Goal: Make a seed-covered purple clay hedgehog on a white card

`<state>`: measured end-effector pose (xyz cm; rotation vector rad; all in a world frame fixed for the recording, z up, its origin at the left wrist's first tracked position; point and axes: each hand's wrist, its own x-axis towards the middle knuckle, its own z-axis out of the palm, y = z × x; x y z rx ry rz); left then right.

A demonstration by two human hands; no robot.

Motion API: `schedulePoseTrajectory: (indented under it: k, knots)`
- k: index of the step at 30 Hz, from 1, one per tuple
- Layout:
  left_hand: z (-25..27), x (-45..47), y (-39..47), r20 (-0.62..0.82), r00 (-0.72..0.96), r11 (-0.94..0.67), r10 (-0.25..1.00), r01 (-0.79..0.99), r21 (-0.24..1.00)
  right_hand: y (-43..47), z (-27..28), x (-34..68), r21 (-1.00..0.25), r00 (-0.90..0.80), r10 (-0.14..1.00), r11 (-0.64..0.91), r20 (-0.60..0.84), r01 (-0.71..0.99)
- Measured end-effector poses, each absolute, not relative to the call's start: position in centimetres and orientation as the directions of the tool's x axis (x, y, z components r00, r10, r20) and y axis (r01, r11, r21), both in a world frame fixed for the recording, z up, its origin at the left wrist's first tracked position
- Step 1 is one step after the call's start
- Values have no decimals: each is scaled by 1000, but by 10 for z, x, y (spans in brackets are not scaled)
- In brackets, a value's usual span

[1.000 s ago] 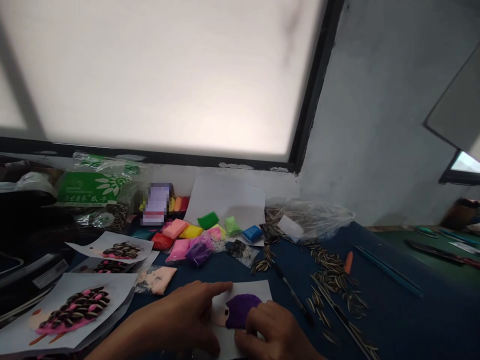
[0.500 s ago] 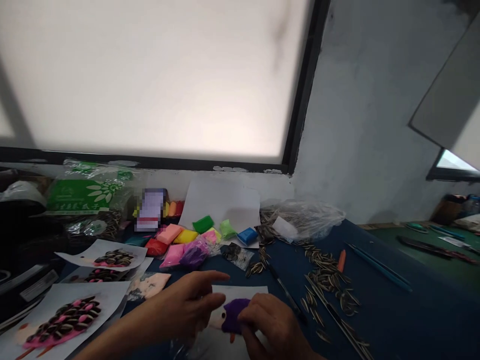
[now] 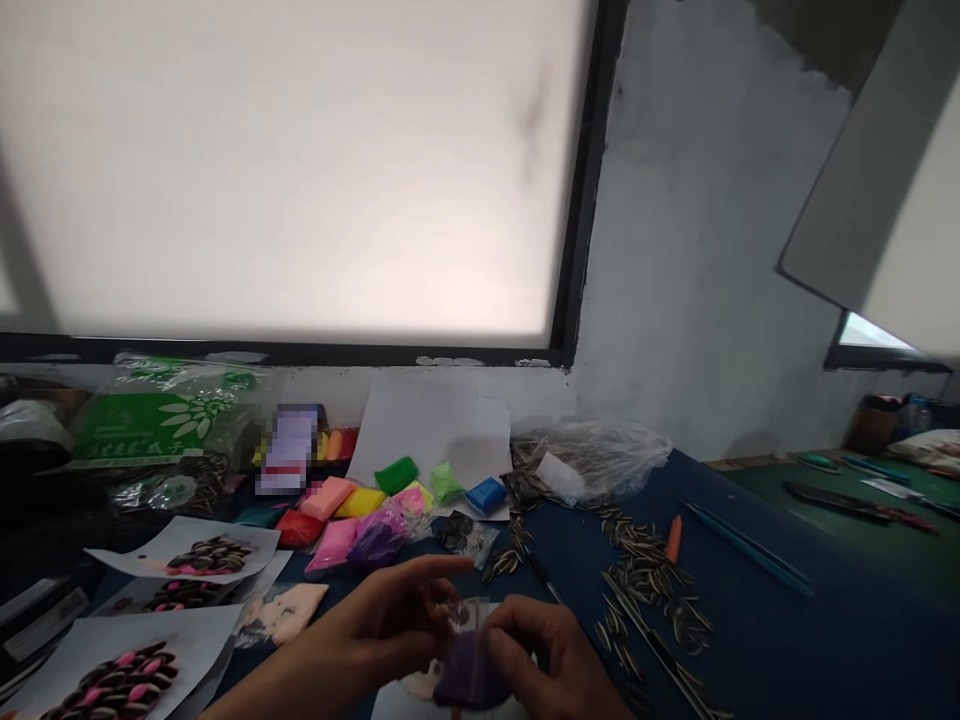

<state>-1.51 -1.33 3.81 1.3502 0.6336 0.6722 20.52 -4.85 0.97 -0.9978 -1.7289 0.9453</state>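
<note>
Low in the middle, a small clear plastic bag point(image 3: 472, 612) is between my hands. Purple clay point(image 3: 466, 668) shows behind or through it; I cannot tell which. My right hand point(image 3: 544, 650) is closed, with thumb and fingers pinching the bag's right side. On the other side my left hand point(image 3: 397, 625) is curled with its index finger stretched out, and its fingertips touch the bag's left edge. Beneath them lies a white sheet point(image 3: 390, 703) with a pale clay shape point(image 3: 420, 686) beside the purple.
Finished-looking clay-and-seed pictures point(image 3: 135, 670) lie at the left. Coloured clay packets point(image 3: 330, 495) spread behind my hands. Sunflower seeds point(image 3: 637, 570), an orange stick point(image 3: 673, 538) and blue tweezers point(image 3: 750, 548) lie right. A seed bag point(image 3: 150, 425) stands back left.
My hands have come together around a clear bag; before, my right hand pressed on the purple clay and my left hovered beside it. The view has shifted slightly.
</note>
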Motion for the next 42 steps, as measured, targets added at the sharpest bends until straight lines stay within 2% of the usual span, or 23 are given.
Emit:
schedulePoseTrajectory:
  k: [3, 7, 10, 12, 15, 20, 23, 26, 31, 36, 42]
  knots:
    - [31, -14, -12, -43, 638, 97, 769, -49, 994, -50, 17, 205, -927, -321, 923, 293, 211, 233]
    - [21, -9, -12, -69, 638, 130, 767, -48, 990, -49, 15, 202, -938, -309, 933, 259, 182, 230]
    - [12, -3, -9, -79, 650, 127, 756, -28, 991, -46, 14, 203, -947, -247, 948, 251, 199, 200]
    - [9, -1, -6, -66, 672, 113, 738, -27, 993, -45, 15, 206, -926, -197, 944, 304, 263, 223]
    - [8, 1, -4, -52, 680, 115, 731, -47, 992, -44, 19, 210, -888, -245, 917, 376, 315, 265]
    - [10, -1, -3, -70, 648, 142, 758, -59, 988, -43, 18, 211, -895, -255, 924, 351, 284, 276]
    - [11, -2, -3, -43, 662, 120, 748, -71, 990, -40, 12, 207, -910, -228, 951, 275, 210, 309]
    - [11, -1, -3, -78, 640, 140, 764, -46, 989, -36, 7, 204, -937, -218, 968, 186, 123, 297]
    - [10, 0, -3, -60, 618, 140, 784, -83, 987, -35, 11, 204, -910, -271, 919, 349, 286, 225]
    - [9, 3, -8, -43, 633, 78, 773, -29, 997, -38, 15, 206, -909, -294, 907, 368, 303, 198]
    - [-1, 8, -14, 4, 602, 38, 799, -57, 998, -39, 10, 204, -891, -300, 896, 398, 327, 217]
